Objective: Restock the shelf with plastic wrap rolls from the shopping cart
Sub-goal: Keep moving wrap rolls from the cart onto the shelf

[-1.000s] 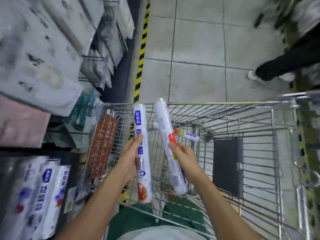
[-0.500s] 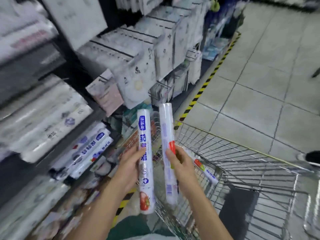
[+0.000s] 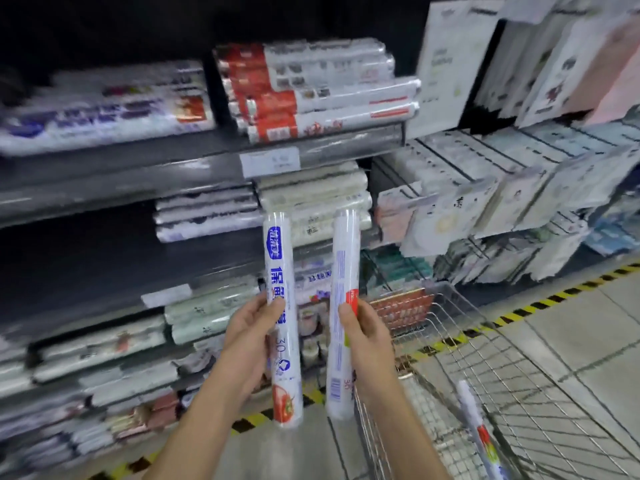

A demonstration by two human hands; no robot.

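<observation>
1. The left hand (image 3: 249,337) grips the roll with blue print (image 3: 280,271). The fingers and thumb curl round its middle, and the roll stands nearly upright, with a red tomato picture at its lower end.
2. The right hand (image 3: 367,337) grips the plain white roll (image 3: 341,258) in the same way, with the thumb beside a red mark at its middle. This roll also stands nearly upright.
3. Both rolls are outside the shopping cart (image 3: 519,393), just to the left of its near corner. They are side by side and do not touch each other.
4. A third roll (image 3: 474,420) lies inside the cart, against its near wire wall.
5. The shelf (image 3: 173,168) rises to the left of the cart and beyond it. The two held rolls are in front of it and are not yet on any board.
6. Stacked rolls with red labels (image 3: 311,98) lie on an upper board, high above the cart.
7. A yellow and black stripe (image 3: 540,303) runs along the floor past the far end of the cart.
</observation>
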